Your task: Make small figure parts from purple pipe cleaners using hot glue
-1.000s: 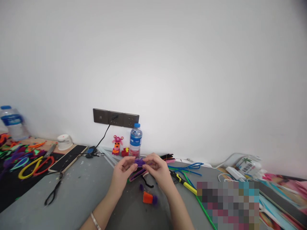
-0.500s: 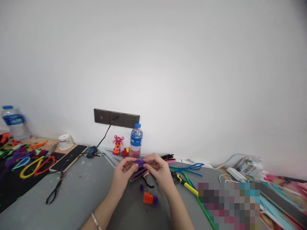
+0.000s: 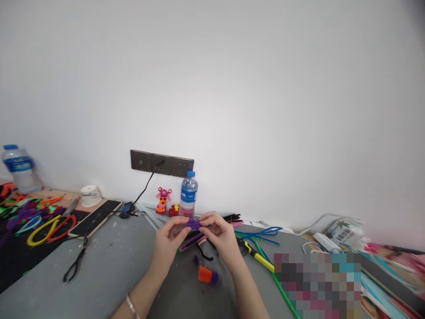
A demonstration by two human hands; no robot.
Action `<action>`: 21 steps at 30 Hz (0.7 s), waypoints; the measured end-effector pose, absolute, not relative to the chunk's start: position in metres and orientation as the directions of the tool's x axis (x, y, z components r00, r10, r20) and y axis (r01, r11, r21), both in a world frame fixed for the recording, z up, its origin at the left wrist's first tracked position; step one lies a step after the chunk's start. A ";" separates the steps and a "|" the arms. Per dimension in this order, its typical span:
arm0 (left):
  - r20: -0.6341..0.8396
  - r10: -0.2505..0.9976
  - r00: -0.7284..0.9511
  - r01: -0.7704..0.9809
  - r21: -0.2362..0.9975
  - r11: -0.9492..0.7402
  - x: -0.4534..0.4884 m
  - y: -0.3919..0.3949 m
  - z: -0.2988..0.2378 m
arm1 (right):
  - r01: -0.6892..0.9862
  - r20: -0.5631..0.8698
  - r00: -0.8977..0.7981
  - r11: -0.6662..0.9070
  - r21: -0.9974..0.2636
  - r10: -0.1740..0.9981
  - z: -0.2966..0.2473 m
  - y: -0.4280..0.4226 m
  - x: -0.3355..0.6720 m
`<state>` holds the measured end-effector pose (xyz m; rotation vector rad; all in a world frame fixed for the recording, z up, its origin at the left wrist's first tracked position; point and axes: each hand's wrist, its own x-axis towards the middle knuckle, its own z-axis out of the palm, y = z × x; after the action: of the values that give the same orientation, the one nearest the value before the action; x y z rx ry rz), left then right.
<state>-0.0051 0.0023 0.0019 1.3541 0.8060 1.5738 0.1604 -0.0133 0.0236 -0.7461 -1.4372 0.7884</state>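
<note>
Both hands met above the grey tabletop, near its far edge, just in front of the water bottle. The left hand and right hand pinched one purple pipe-cleaner piece between them, thumb and forefinger of each pressed onto its ends. The piece was small, fuzzy, deep violet, coiled or folded into a short flat bundle lying roughly level; the winding itself was too small to make out. It was held clear of the table. Other fingers of both hands were loosely curled. A thin bracelet sat on the left wrist.

Directly beneath the hands lay a bundle of pipe cleaners, purple and pink, with a black strand curling out toward the person. Nearer still was an orange fuzzy piece with a purple tuft touching its right end.

To the right of the right hand lay a yellow-handled tool, with blue pipe cleaners and a long green one near it. To the left, black pliers lay on the tabletop, well apart from the hands. Further left were a black strip-shaped board, a heap of coloured pipe-cleaner loops, a white round container and a second water bottle.

Against the wall stood a small pink-and-orange pipe-cleaner figure, beside the bottle. Above it was a dark wall socket strip with a black cable plugged in.
</note>
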 end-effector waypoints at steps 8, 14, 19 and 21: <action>0.437 0.899 -0.032 -0.230 0.872 -0.432 -0.005 0.004 -0.001 | -0.015 0.531 -0.051 0.531 -0.847 0.846 0.024 -0.015 0.160; 0.388 0.921 -0.040 -0.219 0.896 -0.387 -0.006 0.004 0.002 | -0.008 0.528 -0.052 0.529 -0.849 0.847 0.025 -0.015 0.158; 0.345 0.938 -0.032 -0.197 0.918 -0.344 -0.008 0.003 0.005 | 0.037 0.528 -0.055 0.530 -0.847 0.848 0.026 -0.016 0.158; 0.337 0.941 -0.032 -0.187 0.923 -0.337 -0.008 0.004 0.005 | 0.040 0.518 -0.052 0.520 -0.853 0.854 0.026 -0.015 0.159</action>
<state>-0.0075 0.0036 0.0046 1.3055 0.8805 1.5407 0.1586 -0.0152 0.0256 -0.8126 -1.4857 0.7979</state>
